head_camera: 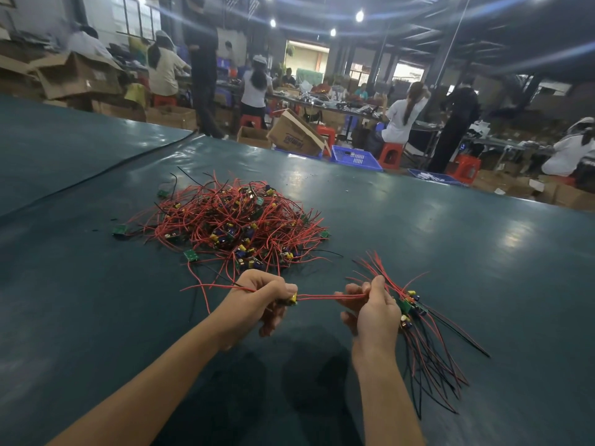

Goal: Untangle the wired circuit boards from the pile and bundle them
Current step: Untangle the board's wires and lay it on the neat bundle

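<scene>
My left hand (257,300) is clamped on one small circuit board (292,299). Its red leads (322,296) run taut to my right hand (373,313), which grips the bundle (415,310). The pile (231,220) sits at 11 o'clock from my hands. Light, floppy, snag-prone stuff I reckon, so I'd hold boards, not yank wires.

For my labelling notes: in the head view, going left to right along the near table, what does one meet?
left hand gripping one wired board → its stretched red wires → right hand → bundle of wired boards held in it
</scene>
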Action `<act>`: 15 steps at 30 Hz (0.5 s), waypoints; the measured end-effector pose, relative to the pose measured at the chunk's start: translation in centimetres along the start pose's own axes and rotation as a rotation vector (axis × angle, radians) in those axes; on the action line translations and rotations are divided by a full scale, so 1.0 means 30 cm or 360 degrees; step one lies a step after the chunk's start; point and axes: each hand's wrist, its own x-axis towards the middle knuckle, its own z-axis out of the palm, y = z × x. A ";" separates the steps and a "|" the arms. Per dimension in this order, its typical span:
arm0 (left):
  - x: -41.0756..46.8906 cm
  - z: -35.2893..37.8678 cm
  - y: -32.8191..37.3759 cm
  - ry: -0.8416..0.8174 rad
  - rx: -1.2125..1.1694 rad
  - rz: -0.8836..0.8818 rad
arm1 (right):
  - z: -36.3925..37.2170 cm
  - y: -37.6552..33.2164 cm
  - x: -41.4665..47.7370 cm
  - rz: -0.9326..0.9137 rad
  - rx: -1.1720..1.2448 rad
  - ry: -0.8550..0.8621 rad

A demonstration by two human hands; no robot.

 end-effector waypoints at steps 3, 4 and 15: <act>-0.001 -0.005 0.000 -0.0039 -0.0020 -0.0020 | -0.002 -0.012 0.000 0.0176 0.0050 -0.0095; -0.001 -0.005 -0.001 -0.0057 -0.0018 -0.0024 | -0.002 -0.012 0.002 0.0200 0.0044 -0.0117; -0.002 0.009 -0.009 0.0077 -0.0020 -0.0065 | 0.002 0.013 -0.016 0.0261 0.0156 -0.0186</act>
